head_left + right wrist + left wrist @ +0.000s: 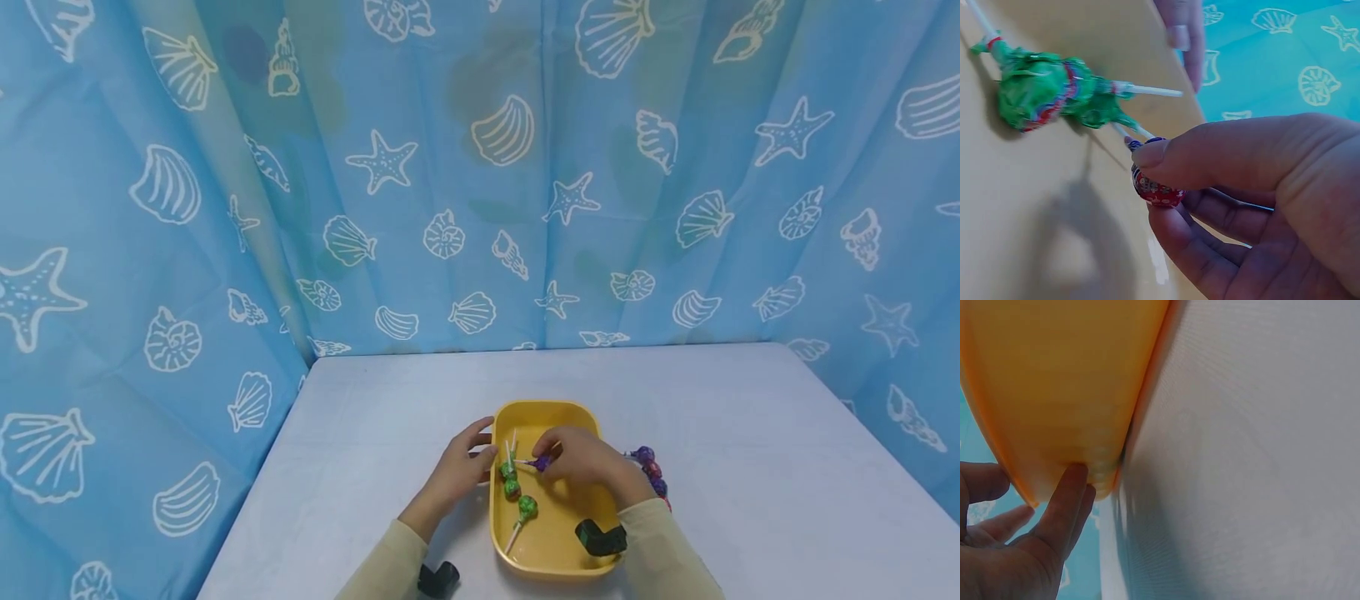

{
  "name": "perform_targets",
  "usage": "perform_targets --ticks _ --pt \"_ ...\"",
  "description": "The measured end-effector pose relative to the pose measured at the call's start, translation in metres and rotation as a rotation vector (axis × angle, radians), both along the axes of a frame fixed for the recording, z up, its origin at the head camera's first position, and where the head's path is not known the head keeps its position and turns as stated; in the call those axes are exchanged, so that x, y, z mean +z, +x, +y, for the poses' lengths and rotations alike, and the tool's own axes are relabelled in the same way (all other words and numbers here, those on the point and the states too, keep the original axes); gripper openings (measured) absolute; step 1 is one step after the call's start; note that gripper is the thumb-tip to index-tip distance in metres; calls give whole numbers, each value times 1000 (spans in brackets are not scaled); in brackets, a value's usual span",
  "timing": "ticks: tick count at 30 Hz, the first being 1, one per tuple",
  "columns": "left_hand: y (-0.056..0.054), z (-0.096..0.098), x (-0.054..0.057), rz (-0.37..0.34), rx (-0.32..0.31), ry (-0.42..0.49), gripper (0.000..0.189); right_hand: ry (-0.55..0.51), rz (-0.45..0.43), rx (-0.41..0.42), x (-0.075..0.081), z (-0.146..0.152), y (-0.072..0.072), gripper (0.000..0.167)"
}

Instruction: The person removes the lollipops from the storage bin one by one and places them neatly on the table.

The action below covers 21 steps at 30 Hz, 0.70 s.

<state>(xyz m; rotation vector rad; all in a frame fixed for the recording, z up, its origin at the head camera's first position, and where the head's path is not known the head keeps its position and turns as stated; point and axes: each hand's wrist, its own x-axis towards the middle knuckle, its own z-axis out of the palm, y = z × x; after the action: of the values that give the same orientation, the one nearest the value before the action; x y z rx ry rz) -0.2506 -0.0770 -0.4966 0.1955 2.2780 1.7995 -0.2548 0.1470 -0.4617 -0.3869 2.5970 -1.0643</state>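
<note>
Over a yellow tray [555, 550], my right hand [581, 457] pinches a purple-wrapped lollipop [542, 463] by its head, the white stick pointing left. In the right wrist view that lollipop [1157, 187] shows purple and red wrapping between thumb and fingers. Several green-wrapped lollipops [528, 507] lie in the tray's left part; two of them [1032, 94] sit close together beside the held one. My left hand [461, 467] is at the tray's left side, its fairly straight fingers [1066, 500] touching the outer wall [1066, 381] and the thumb near the rim.
More purple and red lollipops [651, 460] lie on the white table [750, 433] just right of the tray, partly hidden by my right forearm. Black wrist devices [438, 579] show near both sleeves. A blue seashell curtain [450, 183] hangs behind the table.
</note>
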Motion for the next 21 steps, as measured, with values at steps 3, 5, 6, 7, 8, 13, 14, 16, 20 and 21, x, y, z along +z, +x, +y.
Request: perform_targets --ticks 3,5,6,7,8,13,14,16,20,21 --pt "-1 0 -1 -1 1 -1 52 7 33 -11 5 5 1 23" --pt "-1 1 -1 -2 2 0 52 -8 57 -8 7 9 2 23" --pt "-1 1 -2 -1 0 1 52 -25 68 -4 8 11 2 23" --pt "-1 1 -2 2 -2 4 52 -38 75 -6 9 14 3 23" --pt "-1 1 -2 5 -3 8 53 -52 81 -6 10 16 3 23" --pt "-1 1 0 3 -3 7 53 -131 79 -7 14 29 6 26" --pt "-1 1 0 0 -1 4 53 -143 71 -9 15 31 7 27" --pt "0 1 1 2 -2 3 53 -160 56 -20 16 35 9 28" --pt "2 1 1 4 -7 4 52 -180 54 -28 17 42 11 28" --pt "2 0 1 7 -9 7 52 -183 58 -26 18 44 12 27"
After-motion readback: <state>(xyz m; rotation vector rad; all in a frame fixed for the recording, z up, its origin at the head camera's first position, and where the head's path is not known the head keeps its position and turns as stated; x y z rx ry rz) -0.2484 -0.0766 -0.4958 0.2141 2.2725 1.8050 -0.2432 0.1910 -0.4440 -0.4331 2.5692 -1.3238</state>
